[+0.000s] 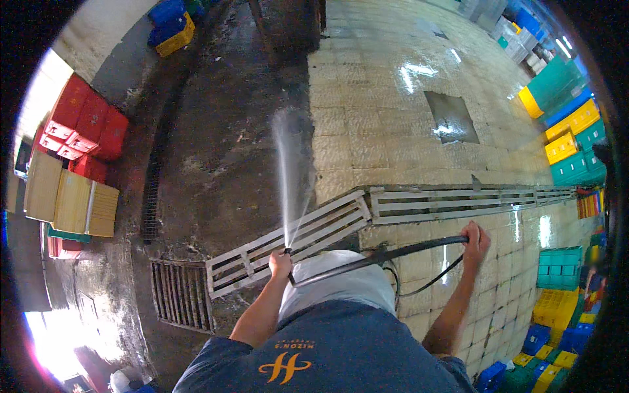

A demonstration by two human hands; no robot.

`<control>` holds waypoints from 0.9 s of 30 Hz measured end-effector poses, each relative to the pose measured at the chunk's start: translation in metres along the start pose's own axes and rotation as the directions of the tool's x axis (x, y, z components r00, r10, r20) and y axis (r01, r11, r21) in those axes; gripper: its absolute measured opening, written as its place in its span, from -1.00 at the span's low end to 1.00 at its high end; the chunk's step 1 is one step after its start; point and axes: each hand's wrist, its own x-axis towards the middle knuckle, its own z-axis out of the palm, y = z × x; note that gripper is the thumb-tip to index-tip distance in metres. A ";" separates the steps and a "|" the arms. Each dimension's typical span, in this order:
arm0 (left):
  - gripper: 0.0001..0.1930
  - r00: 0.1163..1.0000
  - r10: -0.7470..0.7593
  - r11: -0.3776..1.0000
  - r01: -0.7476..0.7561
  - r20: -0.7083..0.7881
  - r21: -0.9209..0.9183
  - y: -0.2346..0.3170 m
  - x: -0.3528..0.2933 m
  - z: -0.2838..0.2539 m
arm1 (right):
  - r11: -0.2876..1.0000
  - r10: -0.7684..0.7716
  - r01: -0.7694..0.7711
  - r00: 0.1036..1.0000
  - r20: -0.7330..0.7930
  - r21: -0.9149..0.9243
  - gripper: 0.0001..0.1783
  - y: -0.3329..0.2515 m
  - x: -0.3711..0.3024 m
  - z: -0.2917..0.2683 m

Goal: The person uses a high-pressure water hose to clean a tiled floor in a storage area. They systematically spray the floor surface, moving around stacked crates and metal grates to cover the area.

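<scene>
A black hose [367, 261] bends across in front of my body. My left hand [280, 264] is closed round its nozzle end [287, 251], and a white jet of water [284, 170] shoots forward from there over the dark wet floor [229, 124]. Off to the right, my right hand [477, 240] grips the hose farther back, with the arm stretched out. From there a thinner-looking dark length of hose [436, 278] curves back down beside my white apron [334, 281].
Pale slatted drain covers [452, 204] cross the floor, with a dark grate [182, 295] at their left end. Wet pale tiles [373, 118] lie right. Red crates [88, 118] and tan stacks [72, 193] stand left; green, yellow and blue crates [560, 265] line the right.
</scene>
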 end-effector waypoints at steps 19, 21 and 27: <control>-0.73 0.936 0.114 0.885 -0.248 0.332 0.394 0.054 -0.086 0.346 | 0.990 0.066 -0.081 0.990 0.128 0.116 -0.59 0.076 0.179 -0.110; -0.74 0.963 0.094 0.896 -0.192 0.251 0.400 0.046 -0.083 0.346 | 0.997 0.037 -0.046 0.992 0.124 0.069 -0.59 0.082 0.185 -0.125; -0.76 0.847 -0.122 0.728 -0.278 0.517 0.627 0.020 -0.092 0.341 | 0.977 0.208 -0.199 0.968 0.139 -0.073 -0.57 0.104 0.172 -0.160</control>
